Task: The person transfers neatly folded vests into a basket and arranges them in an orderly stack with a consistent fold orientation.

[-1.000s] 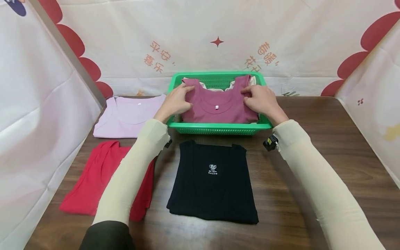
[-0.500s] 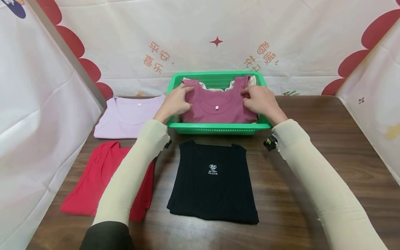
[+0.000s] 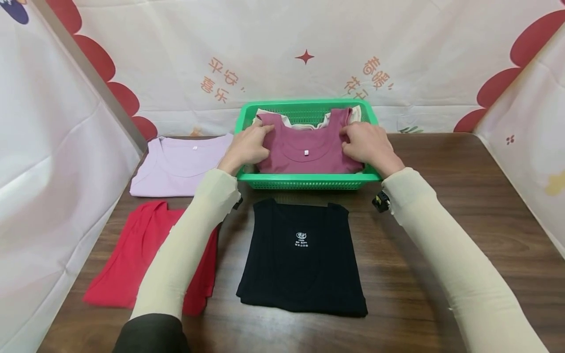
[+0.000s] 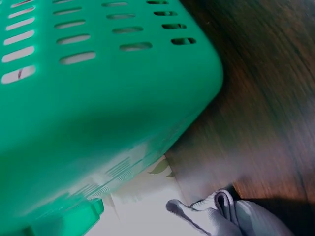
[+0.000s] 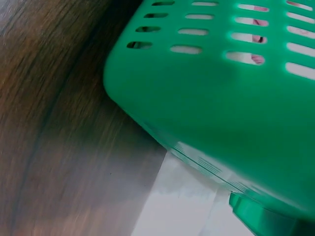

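Note:
A folded rose-pink tank top (image 3: 309, 139) lies in the green plastic basket (image 3: 309, 177) at the back of the table, over a cream garment (image 3: 356, 113) that shows at its upper edges. My left hand (image 3: 249, 144) rests on the top's left side, index finger and thumb apart on the fabric near the shoulder strap. My right hand (image 3: 366, 142) touches the right side in the same way, fingertips by the other strap. The remaining fingers are largely hidden. Both wrist views show the basket's slotted wall (image 4: 123, 88), without the hands.
On the brown wooden table (image 3: 446, 206), a folded black tank top (image 3: 304, 269) lies in front of the basket. At left are a lilac top (image 3: 176, 164) and a red top (image 3: 132, 260), partly under my left arm. A patterned white cloth (image 3: 273, 44) hangs behind.
Both hands stay at the sides of the pink top, their fingers shifting only slightly. The basket and the other garments keep their places.

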Demonstrator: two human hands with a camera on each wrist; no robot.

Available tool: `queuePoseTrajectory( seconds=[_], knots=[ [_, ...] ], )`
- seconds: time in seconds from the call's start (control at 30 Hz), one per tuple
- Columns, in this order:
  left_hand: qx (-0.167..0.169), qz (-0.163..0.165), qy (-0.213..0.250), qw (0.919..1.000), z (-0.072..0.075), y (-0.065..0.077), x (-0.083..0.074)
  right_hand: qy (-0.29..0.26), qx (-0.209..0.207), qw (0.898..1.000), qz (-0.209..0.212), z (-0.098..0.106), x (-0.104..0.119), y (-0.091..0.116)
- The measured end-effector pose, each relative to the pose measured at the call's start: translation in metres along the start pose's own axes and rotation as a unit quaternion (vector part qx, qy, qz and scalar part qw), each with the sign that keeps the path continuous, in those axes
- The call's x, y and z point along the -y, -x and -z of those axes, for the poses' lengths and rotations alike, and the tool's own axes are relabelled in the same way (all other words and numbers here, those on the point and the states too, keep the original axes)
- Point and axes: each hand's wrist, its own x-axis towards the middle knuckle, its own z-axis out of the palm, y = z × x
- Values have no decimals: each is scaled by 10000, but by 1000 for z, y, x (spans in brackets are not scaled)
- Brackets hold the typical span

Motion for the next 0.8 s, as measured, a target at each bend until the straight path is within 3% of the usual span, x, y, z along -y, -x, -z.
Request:
queuePoseTrajectory(
  seconds=[0.43,0.8],
  knots=[
    [-10,32,-1,10000,1,1,0,215,46,9996,149,-1,3,-1],
    [-31,62,0,10000,-1,-1,-1,249,1,9997,24,-1,2,2]
  ],
)
